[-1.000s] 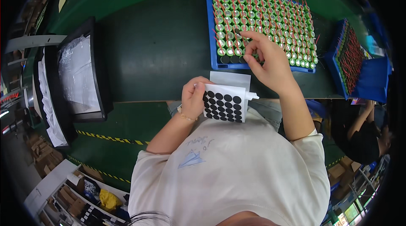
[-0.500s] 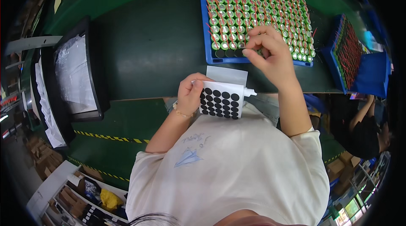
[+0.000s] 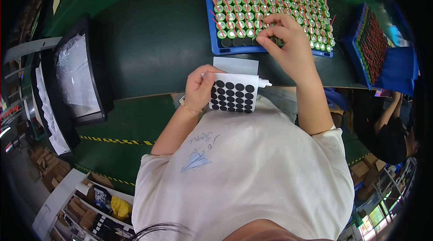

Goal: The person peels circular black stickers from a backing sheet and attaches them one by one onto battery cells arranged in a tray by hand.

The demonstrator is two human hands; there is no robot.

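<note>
My left hand grips a folded white sheet of round black stickers by its left edge, thumb on the front. A paler flap of the sheet stands up behind it. My right hand is bent over the near edge of a blue tray filled with upright green battery cells. Its thumb and forefinger come together over the front row; whatever is between them is too small to make out. Black discs cover several cells at the left of that row. Thin red wires stick up from the cells.
A second blue tray with red-wired cells leans at the right, beside a blue bin. On the left is a black tray with clear plastic and white sheets. A white nozzle shows behind the sticker sheet. Another person's arm is at far right.
The tray and both hands sit higher in the picture as the view shifts. My right thumb and forefinger have drawn closer together over the front row. My left hand keeps hold of the sheet.
</note>
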